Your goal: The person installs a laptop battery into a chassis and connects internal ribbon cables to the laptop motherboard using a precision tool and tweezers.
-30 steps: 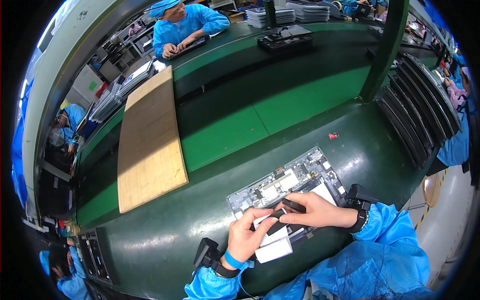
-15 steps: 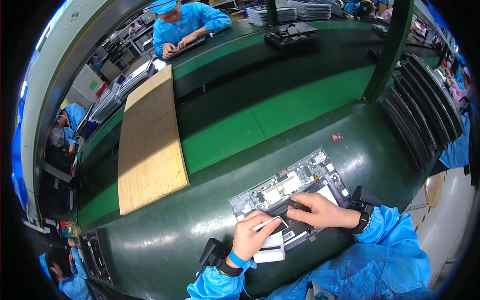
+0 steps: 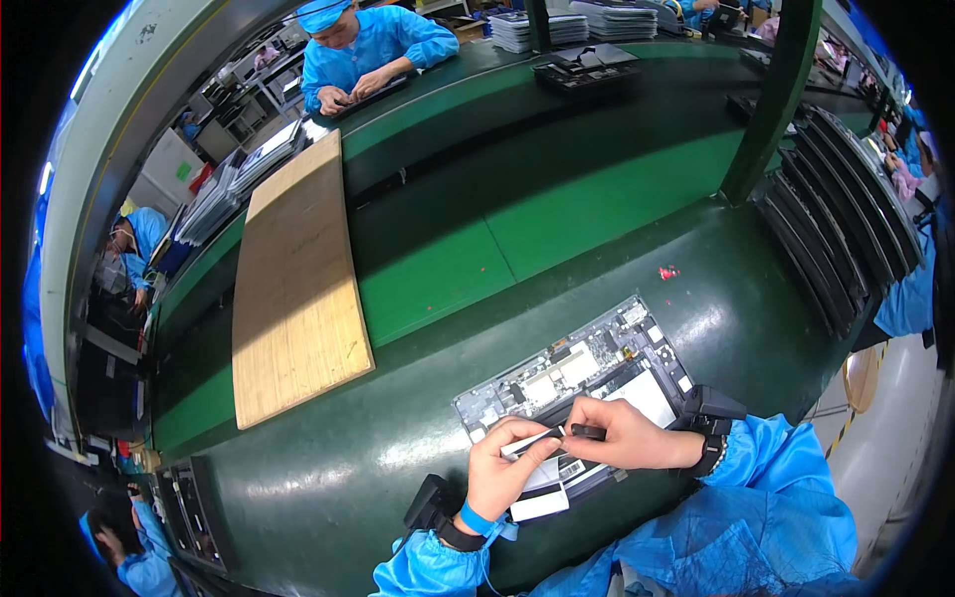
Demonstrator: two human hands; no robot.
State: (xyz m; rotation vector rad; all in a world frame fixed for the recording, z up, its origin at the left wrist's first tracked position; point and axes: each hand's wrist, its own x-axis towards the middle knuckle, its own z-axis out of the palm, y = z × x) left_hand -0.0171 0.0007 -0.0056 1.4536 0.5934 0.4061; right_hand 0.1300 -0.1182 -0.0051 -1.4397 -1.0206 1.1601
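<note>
An opened laptop base [image 3: 542, 386] lies tilted on the green bench, its circuit board and white-covered parts exposed. Over its near left part, my left hand [image 3: 500, 466] pinches a narrow white strip with a dark edge [image 3: 527, 444]. Below those fingers hangs a white sheet [image 3: 540, 505], which looks like backing paper. My right hand [image 3: 629, 436] is closed around a small black object [image 3: 589, 432] whose kind is unclear. Its fingertips meet the strip's right end, close to my left thumb. Both hands partly hide the laptop's near half.
A wooden board [image 3: 303, 289] lies across the green conveyor belt [image 3: 458, 254] on the left. Dark laptop panels [image 3: 836, 219] stand stacked at the right beside a green post [image 3: 771, 119]. A co-worker [image 3: 363, 50] works across the line. Red scraps [image 3: 668, 272] lie beyond the laptop.
My right hand has moved down and left, bringing its fingertips to the strip in my left hand. The white sheet has shifted slightly. The laptop base stays in place.
</note>
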